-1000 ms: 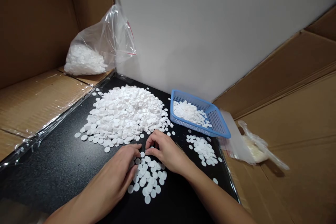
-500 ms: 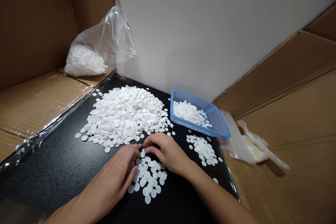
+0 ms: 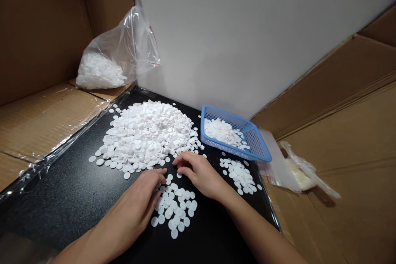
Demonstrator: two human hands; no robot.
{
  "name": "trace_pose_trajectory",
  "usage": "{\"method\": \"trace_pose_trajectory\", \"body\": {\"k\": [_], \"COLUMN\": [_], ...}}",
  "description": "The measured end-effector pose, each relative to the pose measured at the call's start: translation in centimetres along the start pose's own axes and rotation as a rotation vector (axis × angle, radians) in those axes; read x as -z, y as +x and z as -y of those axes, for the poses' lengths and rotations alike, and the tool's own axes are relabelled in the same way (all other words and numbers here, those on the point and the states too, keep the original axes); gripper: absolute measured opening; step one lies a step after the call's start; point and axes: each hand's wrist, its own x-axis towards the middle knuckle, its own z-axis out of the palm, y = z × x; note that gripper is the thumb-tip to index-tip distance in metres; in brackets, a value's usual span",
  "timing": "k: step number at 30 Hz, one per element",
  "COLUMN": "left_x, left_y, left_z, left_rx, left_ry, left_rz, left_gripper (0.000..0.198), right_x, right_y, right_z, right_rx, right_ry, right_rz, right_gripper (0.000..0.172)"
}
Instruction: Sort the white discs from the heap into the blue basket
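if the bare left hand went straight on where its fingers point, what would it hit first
Probably the bare right hand, at its curled thumb and index finger, just across a small gap from the left hand; depth is hard to judge from one view.

Tabletop: black, finely speckled, clear film wrapped along left edge. Directly on it: big heap of white discs toward the far side, piled several deep, thinning to singles around the rim. Blue perforated basket right of heap, upright, near the far right corner. Small patch of white discs just in front of basket, some overlapping. Looser spread of white discs at near middle, mostly flat, partly overlapping. Stray disc left of heap, lying flat.
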Motion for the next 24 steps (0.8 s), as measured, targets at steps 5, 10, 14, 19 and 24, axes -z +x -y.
{"method": "trace_pose_trajectory", "body": {"k": [5, 10, 14, 19, 24], "left_x": [0.2, 0.3, 0.4, 1.2, 2.3], "left_y": [0.0, -0.1, 0.3, 2.0, 4.4], "left_z": [-0.3, -0.3, -0.5, -1.2, -0.4], "left_rx": [-0.007, 0.007, 0.039, -0.016, -0.104], "left_ry": [0.032, 0.022, -0.04, -0.05, 0.221], "left_rz": [0.001, 0.018, -0.018, -0.067, 0.021], "left_gripper": [0.021, 0.019, 0.024, 0.023, 0.023], "right_x": [-0.4, -0.6, -0.3, 0.0, 1.2], "right_y": [-0.2, -0.1, -0.4, -1.2, -2.1], "right_z": [0.4, 0.8, 1.2, 2.5, 1.4], "right_rx": [0.036, 0.077, 0.102, 0.157, 0.081], "right_ry": [-0.046, -0.047, 0.085, 0.174, -0.129], "right_rz": [0.064, 0.016, -0.033, -0.055, -0.181], "right_gripper": [0.012, 0.016, 0.016, 0.012, 0.013]}}
